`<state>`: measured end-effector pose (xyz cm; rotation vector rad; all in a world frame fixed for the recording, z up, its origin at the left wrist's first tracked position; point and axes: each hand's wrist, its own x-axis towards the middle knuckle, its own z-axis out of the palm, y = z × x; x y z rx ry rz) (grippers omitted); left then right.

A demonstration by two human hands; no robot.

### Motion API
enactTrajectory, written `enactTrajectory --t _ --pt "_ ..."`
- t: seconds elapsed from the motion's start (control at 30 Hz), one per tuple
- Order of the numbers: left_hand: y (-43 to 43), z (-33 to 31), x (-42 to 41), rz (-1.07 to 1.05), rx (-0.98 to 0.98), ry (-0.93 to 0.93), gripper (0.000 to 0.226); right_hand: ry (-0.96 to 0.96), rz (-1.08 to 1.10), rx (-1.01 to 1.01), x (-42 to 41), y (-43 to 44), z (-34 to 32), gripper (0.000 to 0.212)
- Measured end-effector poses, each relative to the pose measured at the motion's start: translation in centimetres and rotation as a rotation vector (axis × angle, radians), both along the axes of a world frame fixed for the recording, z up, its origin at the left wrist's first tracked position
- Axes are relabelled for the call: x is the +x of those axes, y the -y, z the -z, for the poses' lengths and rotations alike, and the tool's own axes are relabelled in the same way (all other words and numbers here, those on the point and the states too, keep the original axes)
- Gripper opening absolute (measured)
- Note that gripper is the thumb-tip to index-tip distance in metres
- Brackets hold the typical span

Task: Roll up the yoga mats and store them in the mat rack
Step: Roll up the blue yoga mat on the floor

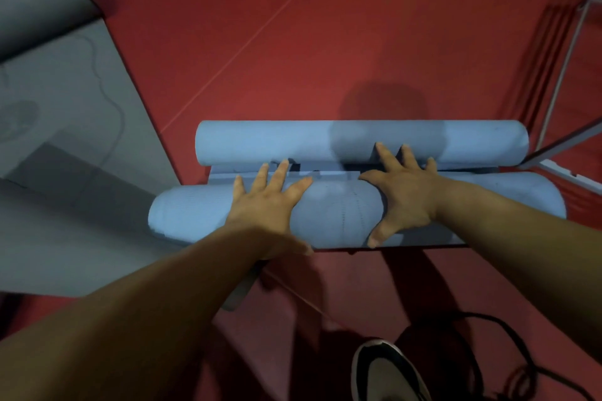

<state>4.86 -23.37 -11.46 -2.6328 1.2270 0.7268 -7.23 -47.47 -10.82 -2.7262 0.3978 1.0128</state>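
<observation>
The nearer rolled mat [342, 212] lies under the flat, spread fingers [280, 172] of the left hand [267, 197] and right hand [405, 192], ungripped.

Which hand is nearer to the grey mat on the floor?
The left hand. It presses the near blue roll on the side toward the grey mat; the right hand presses the same roll farther away.
</observation>
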Motion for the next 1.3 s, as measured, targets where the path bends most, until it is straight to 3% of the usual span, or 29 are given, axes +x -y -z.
enactTrajectory --t 0.23,0.53,0.7,0.83,0.93,1.03,1.3 --pt "0.5 -0.9 0.0 0.033 -0.034 -0.024 0.113 0.045 0.048 0.108 0.0 0.1 -0.3 0.107" --pt "-2.4 -0.6 -3.8 0.148 -0.067 -0.090 0.113 -0.116 0.095 0.258 -5.7 -2.6 -0.7 0.098" --pt "-2.7 -0.4 -3.9 0.171 -0.091 -0.078 0.123 -0.008 0.065 0.156 -7.1 -3.5 0.1 0.116" --pt "-3.2 -0.1 -3.7 0.198 -0.113 0.018 0.130 0.097 0.169 0.115 -6.3 -4.0 0.3 0.096" --pt "-3.9 0.3 -3.8 0.114 -0.186 0.059 0.116 0.145 0.219 0.096 -5.3 -3.3 0.8 0.083" --pt "-4.6 0.8 -4.3 0.116 -0.219 0.101 0.102 0.183 0.231 0.056 -4.3 -2.4 1.3 0.080" --pt "-3.6 0.4 -3.2 0.081 -0.149 0.037 0.108 0.347 0.255 -0.085 -4.1 -2.3 1.7 0.067"
